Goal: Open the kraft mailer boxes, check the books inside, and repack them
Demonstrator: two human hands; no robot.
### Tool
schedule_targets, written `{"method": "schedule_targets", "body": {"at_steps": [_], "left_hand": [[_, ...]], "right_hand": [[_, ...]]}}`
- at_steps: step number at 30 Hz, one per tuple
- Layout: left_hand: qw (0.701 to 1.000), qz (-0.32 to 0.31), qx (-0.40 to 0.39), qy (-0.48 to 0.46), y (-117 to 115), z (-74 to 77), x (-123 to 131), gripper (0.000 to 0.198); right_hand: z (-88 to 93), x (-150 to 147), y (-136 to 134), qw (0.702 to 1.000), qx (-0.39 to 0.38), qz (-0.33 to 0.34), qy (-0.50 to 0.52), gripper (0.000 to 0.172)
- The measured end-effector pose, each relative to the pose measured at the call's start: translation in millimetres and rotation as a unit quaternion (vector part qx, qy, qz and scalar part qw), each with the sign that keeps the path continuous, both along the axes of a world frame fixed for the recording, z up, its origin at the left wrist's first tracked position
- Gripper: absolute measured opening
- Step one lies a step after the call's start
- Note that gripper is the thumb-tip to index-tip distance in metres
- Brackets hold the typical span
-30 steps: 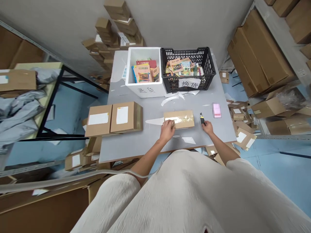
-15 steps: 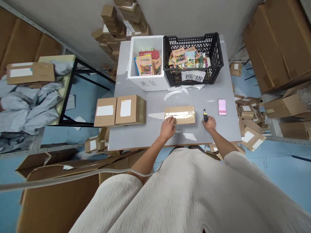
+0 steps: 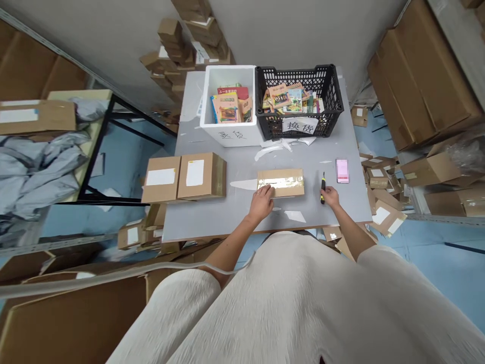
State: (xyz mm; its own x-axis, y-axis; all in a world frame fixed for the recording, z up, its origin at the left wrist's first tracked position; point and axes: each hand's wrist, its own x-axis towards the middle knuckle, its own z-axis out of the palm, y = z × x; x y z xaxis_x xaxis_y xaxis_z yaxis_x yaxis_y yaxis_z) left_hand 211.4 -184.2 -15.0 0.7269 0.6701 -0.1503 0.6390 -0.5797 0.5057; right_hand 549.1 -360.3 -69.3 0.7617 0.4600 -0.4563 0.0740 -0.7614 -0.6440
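A small taped cardboard box [image 3: 281, 182] lies on the grey table [image 3: 235, 212]. My left hand [image 3: 262, 200] rests on the box's near left corner, fingers curled over its edge. My right hand [image 3: 331, 196] is to the right of the box and grips a black and yellow utility knife [image 3: 323, 187] that lies on the tabletop. A pink pad [image 3: 342, 170] sits just beyond the knife.
Two labelled cardboard boxes [image 3: 184, 177] sit at the table's left edge. A white foam bin [image 3: 227, 132] and a black crate [image 3: 299, 101] of booklets stand at the back. Torn paper scraps [image 3: 280, 146] lie in front of them. Cartons litter the floor on both sides.
My right hand has turned the knife so it lies more upright beside the box. The left hand stays on the box. The view shifted slightly.
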Motion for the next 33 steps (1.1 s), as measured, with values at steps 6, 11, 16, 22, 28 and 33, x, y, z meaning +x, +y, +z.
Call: {"method": "schedule_targets", "body": {"at_steps": [6,11,16,22,28,33], "left_hand": [[0.999,-0.019,-0.001,-0.043,3.1,-4.9,-4.1,0.07],[0.996,-0.033,-0.009,-0.085,3.4,-12.0,-7.9,0.069],[0.991,-0.052,0.014,-0.124,0.3,-12.3,-11.6,0.06],[0.991,-0.004,0.016,-0.131,-6.9,-17.7,-20.9,0.059],[0.99,-0.035,0.049,-0.125,-8.7,-24.4,-26.9,0.064],[0.989,-0.043,0.067,-0.124,-6.0,-26.0,-26.6,0.063]], "right_hand": [[53.5,1.7,7.8,0.983,0.159,0.003,0.091,0.034],[96.0,-22.0,41.6,0.975,0.164,0.142,0.044,0.044],[124.5,-65.3,80.7,0.921,0.126,0.358,-0.092,0.039],[136.0,-103.8,118.0,0.848,0.009,0.497,-0.181,0.031],[149.2,-121.9,132.2,0.786,-0.091,0.552,-0.261,0.04],[160.2,-130.7,136.5,0.759,-0.136,0.567,-0.291,0.041]]}}
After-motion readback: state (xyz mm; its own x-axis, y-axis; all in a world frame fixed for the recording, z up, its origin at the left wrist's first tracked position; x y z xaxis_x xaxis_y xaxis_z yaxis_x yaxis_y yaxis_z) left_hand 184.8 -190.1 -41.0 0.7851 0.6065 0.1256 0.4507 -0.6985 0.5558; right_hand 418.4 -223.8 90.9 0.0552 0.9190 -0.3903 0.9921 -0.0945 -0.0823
